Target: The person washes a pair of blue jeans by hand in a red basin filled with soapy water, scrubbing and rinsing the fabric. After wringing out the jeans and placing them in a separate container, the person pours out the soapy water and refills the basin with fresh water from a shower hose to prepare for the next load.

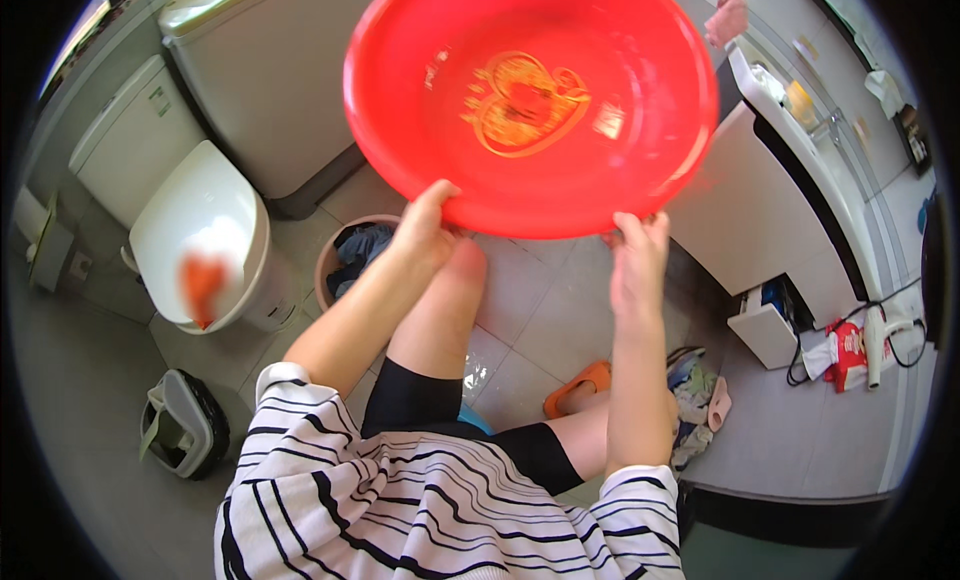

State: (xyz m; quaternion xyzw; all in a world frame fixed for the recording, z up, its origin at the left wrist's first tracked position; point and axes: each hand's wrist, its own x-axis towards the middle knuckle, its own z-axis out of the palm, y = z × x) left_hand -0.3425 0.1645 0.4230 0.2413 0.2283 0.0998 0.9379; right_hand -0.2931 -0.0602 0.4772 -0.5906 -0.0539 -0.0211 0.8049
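A large red plastic basin (560, 215), with a yellow heart-shaped print on its bottom, is raised in front of me, its inside tilted toward me. My left hand (428, 228) grips the near rim on the left, thumb on the inside wall. On the right, my right hand (638, 265) holds the same rim, fingertips curled at its edge and partly hidden. Below the basin, left of my knee, stands a pinkish tub (325, 270) with dark clothes (362, 245) in it.
A white toilet (185, 215) with a blurred orange-red patch on it stands left, near a bin (185, 425). A clothes pile (693, 405) and orange slipper (580, 385) lie on the floor. At right are a white cabinet (735, 220) and a hair dryer (876, 345).
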